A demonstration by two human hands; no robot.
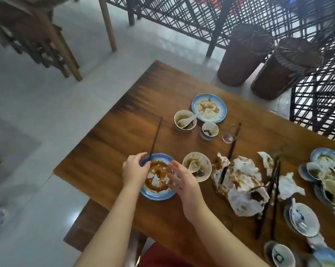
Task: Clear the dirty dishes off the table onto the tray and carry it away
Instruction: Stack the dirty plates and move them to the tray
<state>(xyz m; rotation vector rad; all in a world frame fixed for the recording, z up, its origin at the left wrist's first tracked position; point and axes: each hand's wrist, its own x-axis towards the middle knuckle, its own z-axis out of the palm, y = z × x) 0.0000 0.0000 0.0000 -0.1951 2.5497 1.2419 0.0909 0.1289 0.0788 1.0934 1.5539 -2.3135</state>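
While the left grip [135,170] rests at the left rim of the sauce plate [157,195], its fingers are curled and pinch dark chopsticks [156,137], which slant up and away from the plate over the bare bench [108,151]. Right grip [184,182]: palm down, fingers straight and spread, over the plate's right edge; holds nothing. Contact w/ the rim: cannot tell. Sauce plate: blue rim, white ctr, heavy orange-brown smears; lies flat on the bench nr its left end, directly in front of the person.

Just right of the plate: a speckled bowl [204,166], soiled, w/ a white spoon [194,165] in it. Further back, a grp of four: a blue-rimmed far plate [209,107] w/ brown streaks; a cup [179,117] w/ a second spoon [189,118] leaning from it toward that plate; a smaller cup [210,130]; a clear glass [229,134]. A second chopstick pair [232,146] lies beside the glass, its near end on the crumpled, stained napkins [241,182]. A third pair [272,191] lies across the napkins' right side.

Right end of bench: stacked blue-rimmed dishes [328,170] and, nearer, more small bowls [303,218], partly cut off by the frame edge. Beyond the far edge: two woven stools [243,54] on a pale tiled floor [47,112]; dark lattice screen [182,16] behind.
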